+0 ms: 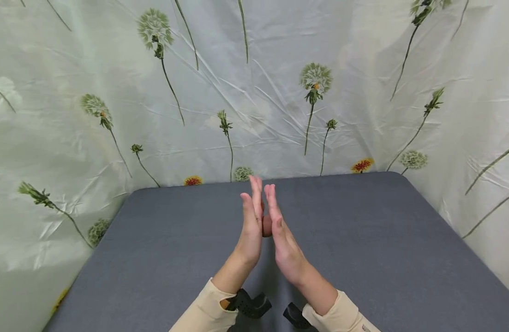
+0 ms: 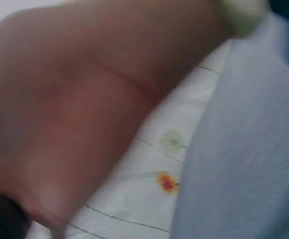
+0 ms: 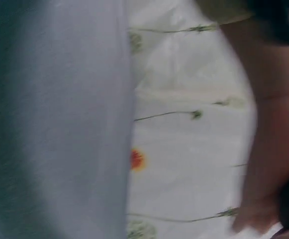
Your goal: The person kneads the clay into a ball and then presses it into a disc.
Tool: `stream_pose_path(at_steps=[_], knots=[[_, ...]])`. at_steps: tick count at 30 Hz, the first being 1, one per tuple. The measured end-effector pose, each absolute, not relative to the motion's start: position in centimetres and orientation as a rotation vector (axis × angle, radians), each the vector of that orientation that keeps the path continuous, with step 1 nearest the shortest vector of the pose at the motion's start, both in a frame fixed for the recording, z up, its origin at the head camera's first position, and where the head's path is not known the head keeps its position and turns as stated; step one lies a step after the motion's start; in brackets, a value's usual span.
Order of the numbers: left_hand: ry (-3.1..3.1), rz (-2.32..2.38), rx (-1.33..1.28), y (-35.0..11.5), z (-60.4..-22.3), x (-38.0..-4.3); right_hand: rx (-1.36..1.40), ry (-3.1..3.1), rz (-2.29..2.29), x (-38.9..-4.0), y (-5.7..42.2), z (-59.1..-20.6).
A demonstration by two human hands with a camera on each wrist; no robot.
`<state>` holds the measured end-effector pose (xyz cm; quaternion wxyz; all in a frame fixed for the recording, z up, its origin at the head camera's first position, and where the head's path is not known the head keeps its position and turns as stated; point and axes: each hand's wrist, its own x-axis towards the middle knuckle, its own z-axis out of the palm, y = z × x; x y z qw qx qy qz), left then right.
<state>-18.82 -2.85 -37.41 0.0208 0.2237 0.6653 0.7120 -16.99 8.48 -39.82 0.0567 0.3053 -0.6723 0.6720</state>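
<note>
Between two upright, facing palms sits a rounded brown lump (image 1: 267,227) that looks like modelling clay. My left hand (image 1: 250,233) presses it from one side with straight fingers pointing up. From the other side my right hand (image 1: 284,244) presses too, its fingers also straight and leaning toward the left ones. Most of the lump is hidden by the palms; a bit of brown shows higher up between the fingers. Both wrist views are blurred, with the lump dark at the lower left corner of the left one and at the lower right of the right one.
A dark grey table (image 1: 188,230) lies under the hands. Behind and beside it hangs a pale curtain (image 1: 262,92) printed with dandelions and orange flowers. Black straps with camera mounts (image 1: 252,304) sit at the wrists, below cream sleeves (image 1: 206,309).
</note>
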Motion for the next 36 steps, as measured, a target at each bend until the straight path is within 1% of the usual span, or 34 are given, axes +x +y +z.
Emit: stream_pose_path(at_steps=[4, 7, 10, 12, 16, 20, 23, 26, 30, 36], knots=[[2.019, 2.191, 0.703, -2.8, -38.2, -18.6, 0.912, -2.022, 2.008, -16.6, 8.6, -38.1], [2.019, 2.173, 0.731, -2.6, -38.4, -17.7, 0.832, -2.072, 2.049, -17.5, 8.9, -37.4], [2.065, 2.155, 0.734, -2.4, -38.3, -17.0, 0.764, -2.127, 2.124, -18.8, 9.2, -38.0], [2.1, 2.173, 0.724, -2.6, -38.2, -17.2, 0.77, -2.147, 2.15, -19.1, 9.1, -38.8], [2.117, 2.244, 0.649, -3.5, -38.0, -18.8, 0.859, -2.142, 2.115, -17.7, 8.2, -39.9], [2.064, 2.238, 0.631, -3.6, -38.3, -19.6, 0.924, -2.092, 2.041, -16.7, 8.0, -39.3], [2.041, 2.187, 0.675, -3.0, -38.8, -19.1, 0.915, -2.046, 2.042, -17.4, 8.8, -38.2], [2.011, 2.142, 0.728, -2.3, -39.0, -18.3, 0.872, -2.015, 2.134, -18.6, 9.8, -37.6], [1.985, 2.161, 0.758, -2.1, -38.1, -18.0, 0.845, -1.996, 2.284, -19.4, 10.5, -38.1], [2.067, 2.241, 0.701, -2.5, -36.5, -19.3, 0.914, -2.021, 2.359, -17.9, 9.9, -39.0]])
